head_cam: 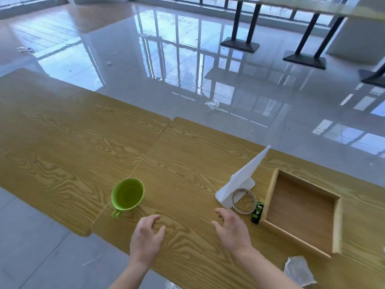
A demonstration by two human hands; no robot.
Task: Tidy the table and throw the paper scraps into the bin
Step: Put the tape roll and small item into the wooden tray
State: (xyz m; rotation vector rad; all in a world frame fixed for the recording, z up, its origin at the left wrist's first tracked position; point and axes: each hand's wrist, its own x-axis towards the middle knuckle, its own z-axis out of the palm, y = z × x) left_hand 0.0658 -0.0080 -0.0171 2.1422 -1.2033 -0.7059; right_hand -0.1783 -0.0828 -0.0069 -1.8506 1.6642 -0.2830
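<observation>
At the near edge of the bench [62,132], both hands hover just above the wood, palms down. Left hand [145,236]: grip apart, fingers loosely bent, holding nothing. The green cup [127,195] stands upright just beyond it, handle toward the person. Right hand [231,228]: grip apart likewise, empty, fingertips near the tape ring [243,201]; contact not evident. The ring lies flat across the foot of a folded white sheet [239,180] that stands up in a tall point. A small green-and-black item [258,212] lies between ring and wooden tray [295,243], against the tray's wall. Nothing shows inside the tray. Task's thing: one crumpled scrap [299,270] on the bench at the near right, beside the tray's near corner, well apart from both hands. Paper or film, cannot tell. A further floor scrap [212,104] lies beyond the bench. Bin not in view. Judgement: tidying is at an early stage. Risks from here: pulling the ring away could topple the standing sheet, since the ring rests on its base. A sweep toward the tray could knock the small item off the near edge. The crumpled scrap looks light and sits close to that edge, so a passing sleeve or forearm could brush it to the floor. The left hand reaching forward carelessly could tip the cup.
</observation>
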